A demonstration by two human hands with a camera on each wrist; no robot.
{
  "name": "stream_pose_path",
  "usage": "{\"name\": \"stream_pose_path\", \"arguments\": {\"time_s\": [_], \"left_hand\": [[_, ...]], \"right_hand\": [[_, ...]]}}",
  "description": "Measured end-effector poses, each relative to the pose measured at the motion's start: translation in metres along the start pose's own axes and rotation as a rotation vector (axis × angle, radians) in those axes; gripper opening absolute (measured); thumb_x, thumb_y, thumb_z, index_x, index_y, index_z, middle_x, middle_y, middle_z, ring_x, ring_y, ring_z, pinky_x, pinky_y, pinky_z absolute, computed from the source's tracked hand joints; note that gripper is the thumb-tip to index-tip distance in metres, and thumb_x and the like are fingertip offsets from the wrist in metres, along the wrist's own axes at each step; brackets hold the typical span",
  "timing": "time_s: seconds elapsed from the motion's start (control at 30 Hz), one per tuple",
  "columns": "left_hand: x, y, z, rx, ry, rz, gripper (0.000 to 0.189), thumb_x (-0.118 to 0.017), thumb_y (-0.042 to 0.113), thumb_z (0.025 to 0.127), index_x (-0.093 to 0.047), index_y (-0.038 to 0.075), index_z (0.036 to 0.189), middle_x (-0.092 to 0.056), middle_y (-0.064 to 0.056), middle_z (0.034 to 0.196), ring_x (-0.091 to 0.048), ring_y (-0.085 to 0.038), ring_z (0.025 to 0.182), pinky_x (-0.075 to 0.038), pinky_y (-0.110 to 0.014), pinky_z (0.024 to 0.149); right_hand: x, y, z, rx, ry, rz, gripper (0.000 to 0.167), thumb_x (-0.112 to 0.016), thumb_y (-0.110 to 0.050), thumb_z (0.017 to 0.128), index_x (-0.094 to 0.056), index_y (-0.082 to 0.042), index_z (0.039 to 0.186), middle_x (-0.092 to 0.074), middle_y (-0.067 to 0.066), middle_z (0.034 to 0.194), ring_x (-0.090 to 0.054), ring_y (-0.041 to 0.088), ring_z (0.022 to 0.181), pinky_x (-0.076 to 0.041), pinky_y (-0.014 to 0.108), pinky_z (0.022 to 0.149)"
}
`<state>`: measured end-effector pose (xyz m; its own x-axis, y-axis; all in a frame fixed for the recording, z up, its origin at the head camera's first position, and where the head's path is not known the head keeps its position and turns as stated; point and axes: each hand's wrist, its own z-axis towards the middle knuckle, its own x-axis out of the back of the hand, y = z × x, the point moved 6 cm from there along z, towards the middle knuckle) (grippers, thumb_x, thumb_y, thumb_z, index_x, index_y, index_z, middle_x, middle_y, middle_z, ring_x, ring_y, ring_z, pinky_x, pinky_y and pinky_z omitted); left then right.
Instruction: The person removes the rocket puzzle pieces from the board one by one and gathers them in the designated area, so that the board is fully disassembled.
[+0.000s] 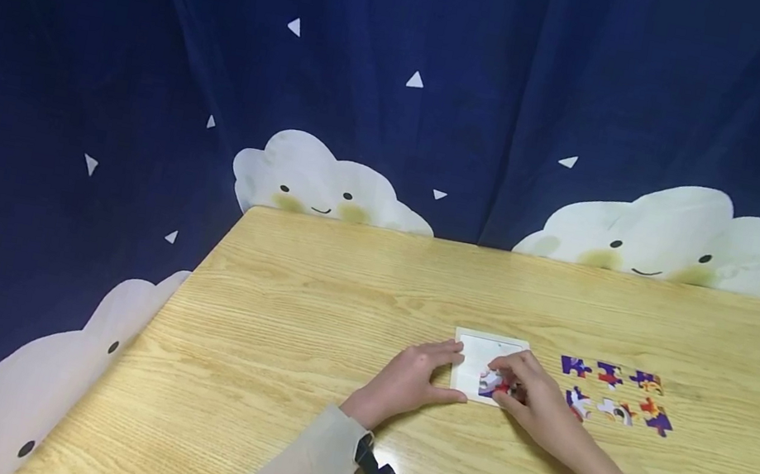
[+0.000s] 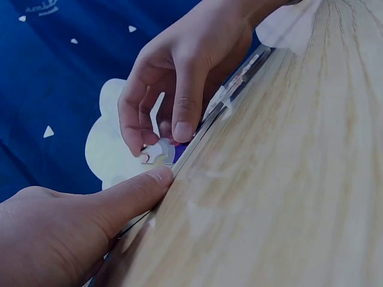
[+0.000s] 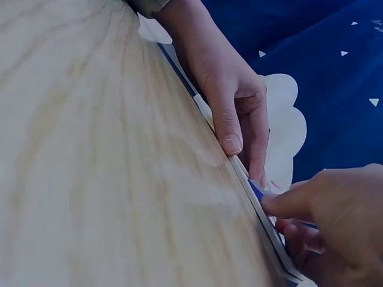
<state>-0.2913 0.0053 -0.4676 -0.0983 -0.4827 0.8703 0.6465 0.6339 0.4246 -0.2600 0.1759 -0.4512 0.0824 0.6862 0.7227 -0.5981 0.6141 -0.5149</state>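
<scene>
A white puzzle tray [image 1: 471, 344] with a raised rim lies on the table. My left hand [image 1: 409, 378] holds its left side, the thumb at the near corner and the fingers farther up the rim. Inside the tray's near part are jigsaw puzzle pieces [image 1: 490, 383] in white, purple and red. Over them is my right hand [image 1: 537, 402], its thumb and fingertips pinching a piece at the tray's near right. That hand partly hides the piece and the tray's right rim. In the left wrist view, white and purple piece surfaces [image 2: 159, 152] show below the right fingertips.
To the right of the tray, several loose puzzle pieces [image 1: 612, 375] lie in two rows on the wooden table [image 1: 310, 292]. A dark blue curtain [image 1: 403, 6] with white clouds hangs behind and to the left. Each wrist wears a black camera mount [image 1: 378, 472].
</scene>
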Motion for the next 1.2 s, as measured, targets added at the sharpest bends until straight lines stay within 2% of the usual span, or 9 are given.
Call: {"name": "stream_pose_path", "arguments": {"time_s": [0.2,0.5,0.93,1.2], "left_hand": [[0.000,0.001,0.000,0.007,-0.002,0.017,0.060,-0.072,0.050,0.084,-0.063,0.012,0.131,-0.055,-0.003,0.145,-0.052,-0.017,0.135,-0.042,-0.028,0.114],[0.000,0.000,0.001,0.029,-0.008,0.012,0.062,-0.072,0.050,0.083,-0.063,0.012,0.131,-0.054,-0.002,0.146,-0.051,-0.015,0.136,-0.041,-0.028,0.114],[-0.001,0.000,0.002,0.027,-0.018,0.011,0.062,-0.072,0.050,0.083,-0.062,0.012,0.131,-0.054,-0.002,0.146,-0.050,-0.015,0.136,-0.041,-0.030,0.115],[0.001,0.001,0.002,0.024,-0.009,-0.010,0.062,-0.074,0.048,0.083,-0.062,0.011,0.131,-0.054,-0.003,0.146,-0.051,-0.017,0.136,-0.041,-0.030,0.115]], "right_hand": [[0.002,0.002,-0.003,-0.033,0.036,0.044,0.038,-0.071,0.012,0.079,-0.065,-0.007,0.112,-0.058,-0.002,0.087,-0.049,-0.004,0.073,-0.047,0.016,0.058],[0.004,0.008,-0.002,-0.057,0.106,0.047,0.034,-0.071,0.012,0.080,-0.069,-0.009,0.106,-0.066,-0.001,0.089,-0.056,-0.006,0.076,-0.052,0.015,0.063],[0.009,0.012,-0.006,-0.148,0.090,0.158,0.031,-0.071,0.009,0.081,-0.070,-0.005,0.109,-0.069,0.004,0.092,-0.062,-0.006,0.078,-0.054,0.012,0.066],[0.018,0.018,-0.014,-0.211,0.096,0.155,0.031,-0.071,0.008,0.082,-0.071,-0.007,0.110,-0.069,0.004,0.094,-0.062,-0.003,0.079,-0.054,0.009,0.070]]}}
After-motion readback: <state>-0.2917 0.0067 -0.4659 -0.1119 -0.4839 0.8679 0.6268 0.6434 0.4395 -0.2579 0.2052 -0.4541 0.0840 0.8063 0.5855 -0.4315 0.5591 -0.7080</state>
